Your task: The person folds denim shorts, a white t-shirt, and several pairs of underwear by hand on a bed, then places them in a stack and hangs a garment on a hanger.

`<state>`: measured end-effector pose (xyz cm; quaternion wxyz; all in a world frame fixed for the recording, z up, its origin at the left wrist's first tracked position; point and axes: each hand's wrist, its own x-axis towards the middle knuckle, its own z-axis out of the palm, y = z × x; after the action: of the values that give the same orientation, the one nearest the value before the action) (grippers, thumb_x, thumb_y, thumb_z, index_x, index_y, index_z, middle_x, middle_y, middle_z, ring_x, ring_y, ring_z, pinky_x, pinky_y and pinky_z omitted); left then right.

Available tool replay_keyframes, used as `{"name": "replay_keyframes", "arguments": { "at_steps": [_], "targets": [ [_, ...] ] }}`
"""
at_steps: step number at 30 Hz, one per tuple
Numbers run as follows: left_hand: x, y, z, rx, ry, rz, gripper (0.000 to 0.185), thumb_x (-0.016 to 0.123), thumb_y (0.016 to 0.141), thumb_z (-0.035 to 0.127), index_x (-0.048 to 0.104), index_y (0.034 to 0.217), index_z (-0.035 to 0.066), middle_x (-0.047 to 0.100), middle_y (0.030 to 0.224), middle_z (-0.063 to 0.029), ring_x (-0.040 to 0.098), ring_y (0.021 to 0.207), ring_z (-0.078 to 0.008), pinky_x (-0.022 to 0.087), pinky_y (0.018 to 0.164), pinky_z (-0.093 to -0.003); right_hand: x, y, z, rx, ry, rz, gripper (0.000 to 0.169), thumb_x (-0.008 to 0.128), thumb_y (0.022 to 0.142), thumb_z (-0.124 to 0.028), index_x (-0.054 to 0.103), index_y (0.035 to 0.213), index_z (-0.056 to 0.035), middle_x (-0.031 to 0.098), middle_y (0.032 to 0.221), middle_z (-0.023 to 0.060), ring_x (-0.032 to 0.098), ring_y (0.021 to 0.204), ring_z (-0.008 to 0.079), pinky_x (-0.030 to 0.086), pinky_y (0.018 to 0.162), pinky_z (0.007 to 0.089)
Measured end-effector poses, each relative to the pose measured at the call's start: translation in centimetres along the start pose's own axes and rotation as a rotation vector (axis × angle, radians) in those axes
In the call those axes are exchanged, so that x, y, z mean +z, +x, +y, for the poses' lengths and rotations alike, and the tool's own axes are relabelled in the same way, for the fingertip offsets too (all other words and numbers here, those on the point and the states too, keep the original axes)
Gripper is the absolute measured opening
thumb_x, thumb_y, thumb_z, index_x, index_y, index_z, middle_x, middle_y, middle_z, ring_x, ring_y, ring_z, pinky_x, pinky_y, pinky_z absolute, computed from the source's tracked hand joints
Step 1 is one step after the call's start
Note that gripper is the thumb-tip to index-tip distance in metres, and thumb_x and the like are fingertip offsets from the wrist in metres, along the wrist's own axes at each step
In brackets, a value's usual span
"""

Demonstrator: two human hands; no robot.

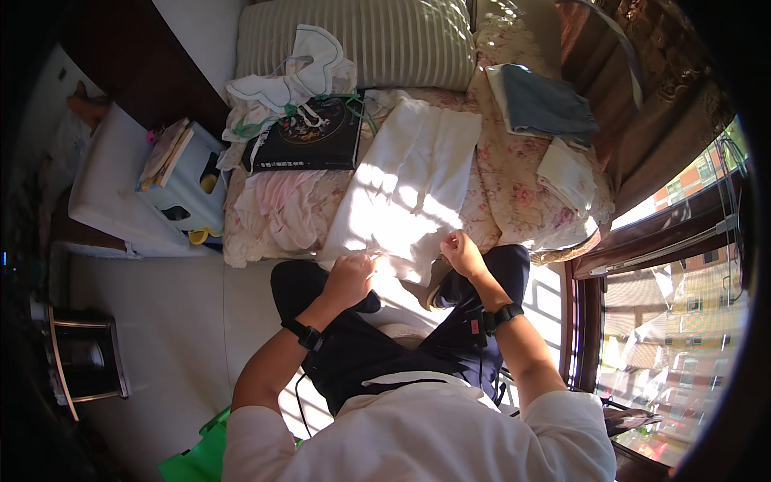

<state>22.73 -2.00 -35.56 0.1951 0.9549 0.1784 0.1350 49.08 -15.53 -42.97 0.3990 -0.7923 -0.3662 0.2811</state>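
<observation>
A white cloth garment (415, 156) lies lengthwise over the floral bedspread, its near end hanging at the bed's edge between my knees in bright sun. At that end, my left hand (351, 278) pinches the left part of the white fabric. My right hand (461, 252) is at the right side of the same end, fingers curled together; glare hides whether cloth is between them. Left of the garment are a black book (307, 138) and a white scalloped collar (289, 78) with green ties lying partly on it. Pink and white clothes (283, 202) lie below the book.
Folded blue-grey cloth (545, 105) and a small folded white cloth (569, 175) lie on the right of the floral bedspread (521, 199). A striped pillow (355, 45) is at the back. A light plastic box (193, 175) with books stands left; a window (674, 325) is at right.
</observation>
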Motion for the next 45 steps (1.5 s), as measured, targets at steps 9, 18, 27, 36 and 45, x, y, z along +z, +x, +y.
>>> {"name": "replay_keyframes", "arguments": {
  "at_steps": [9, 18, 27, 36, 45],
  "targets": [
    [0.9, 0.8, -8.3, -0.491, -0.063, 0.372, 0.043, 0.072, 0.069, 0.018, 0.054, 0.104, 0.0, 0.058, 0.092, -0.0137, 0.056, 0.086, -0.031, 0.044, 0.076, -0.0395, 2.7, -2.5, -1.5, 0.332, 0.107, -0.264, 0.058, 0.071, 0.073, -0.041, 0.052, 0.105, 0.004, 0.059, 0.094, 0.0105, 0.056, 0.082, 0.0142, 0.045, 0.071, 0.0276],
    [-1.2, 0.5, -9.7, -0.836, -0.662, -0.202, 0.044, 0.071, 0.074, 0.03, 0.055, 0.098, -0.002, 0.061, 0.083, -0.0088, 0.057, 0.069, -0.0206, 0.045, 0.064, -0.034, 1.2, -3.3, -1.7, 0.342, 0.573, -0.514, 0.044, 0.072, 0.073, -0.027, 0.054, 0.098, 0.004, 0.058, 0.085, 0.0059, 0.053, 0.07, 0.0118, 0.045, 0.064, 0.0246],
    [-6.1, -1.4, -1.4, -0.772, -1.262, -0.145, 0.03, 0.06, 0.085, 0.017, 0.051, 0.108, 0.0, 0.053, 0.082, 0.0, 0.046, 0.065, -0.0058, 0.039, 0.057, -0.0211, -7.3, -8.5, -9.4, 0.332, 0.879, -0.308, 0.039, 0.061, 0.082, -0.008, 0.045, 0.115, 0.0052, 0.059, 0.102, 0.0103, 0.058, 0.093, 0.0145, 0.046, 0.085, 0.0277],
    [-9.2, -1.4, 2.2, -0.842, -1.455, -0.211, 0.041, 0.057, 0.085, 0.009, 0.045, 0.123, 0.0, 0.055, 0.109, -0.0078, 0.055, 0.095, -0.0138, 0.045, 0.082, -0.0262, -9.4, -11.3, -8.7, 0.314, 0.927, -0.245, 0.056, 0.059, 0.084, 0.002, 0.037, 0.134, -0.0075, 0.053, 0.12, 0.0073, 0.052, 0.103, 0.0135, 0.041, 0.09, 0.0266],
    [-11.4, 17.2, -4.1, -0.608, -1.795, -0.084, 0.038, 0.044, 0.093, 0.032, 0.054, 0.111, 0.0, 0.06, 0.106, -0.0114, 0.058, 0.096, -0.0195, 0.045, 0.085, -0.0318, -14.7, 6.4, -8.1, 0.279, 1.386, -0.211, 0.034, 0.048, 0.088, -0.022, 0.052, 0.112, 0.0029, 0.058, 0.108, 0.014, 0.055, 0.102, 0.0245, 0.043, 0.091, 0.0358]
  ]
}}
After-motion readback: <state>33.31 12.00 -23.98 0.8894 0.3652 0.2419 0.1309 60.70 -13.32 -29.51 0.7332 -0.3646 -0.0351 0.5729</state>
